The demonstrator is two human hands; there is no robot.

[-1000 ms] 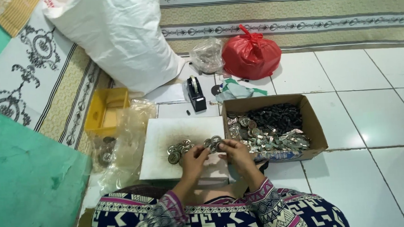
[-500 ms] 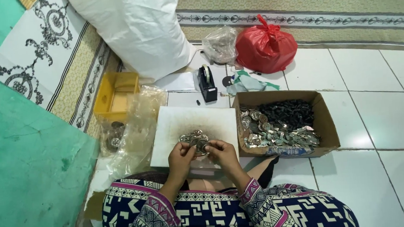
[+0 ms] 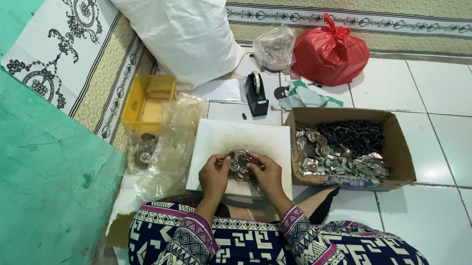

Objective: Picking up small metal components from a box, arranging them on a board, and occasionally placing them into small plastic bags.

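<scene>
My left hand (image 3: 214, 174) and my right hand (image 3: 267, 174) meet over a white board (image 3: 236, 138) on the floor in front of my lap. Between the fingers of both hands is a small cluster of round silver metal pieces (image 3: 240, 163). Both hands curl around that cluster, fingertips touching the pieces. I cannot tell which single piece each hand grips. My patterned sleeves (image 3: 198, 233) reach up from the bottom of the view.
A cardboard box (image 3: 395, 144) of silver and black small parts stands right of the board. A yellow tray (image 3: 149, 102), clear plastic bags (image 3: 174, 142), a black tape dispenser (image 3: 255, 93), a red bag (image 3: 329, 53) and a big white sack (image 3: 186, 26) lie behind.
The view has shifted so everything sits lower and more to the right. My hands stay together on the metal pieces over the board.
</scene>
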